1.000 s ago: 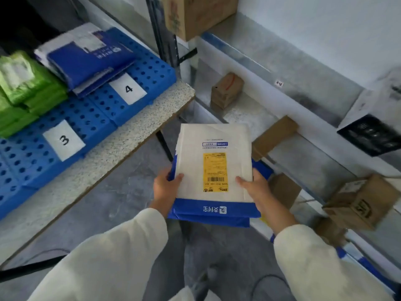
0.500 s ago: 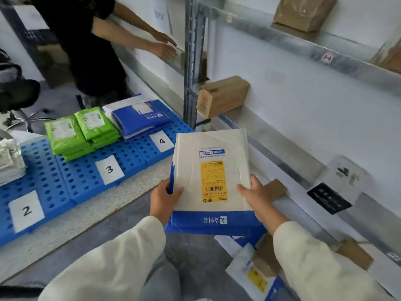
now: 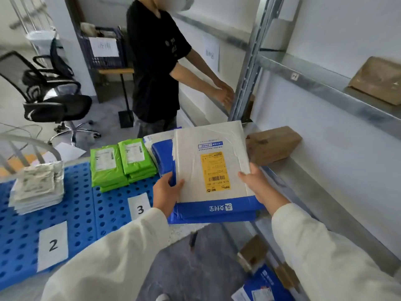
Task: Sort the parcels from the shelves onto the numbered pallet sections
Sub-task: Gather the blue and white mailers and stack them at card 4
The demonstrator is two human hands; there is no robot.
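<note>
Both grips are clamped on one white-and-blue mailer parcel (image 3: 211, 170): the left hand (image 3: 167, 192) pinches its left edge, thumb on top, and the right hand (image 3: 257, 185) grasps its right edge. Forearms in cream sleeves reach forward. The parcel hangs above the blue pallet's (image 3: 82, 213) right end, beside the "3" label (image 3: 138, 206) and green parcels (image 3: 121, 164).

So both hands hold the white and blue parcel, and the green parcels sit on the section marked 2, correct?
Not quite. In the head view the left hand and right hand do hold the white and blue parcel, but the green parcels sit on the section marked 3, not 2.
</note>
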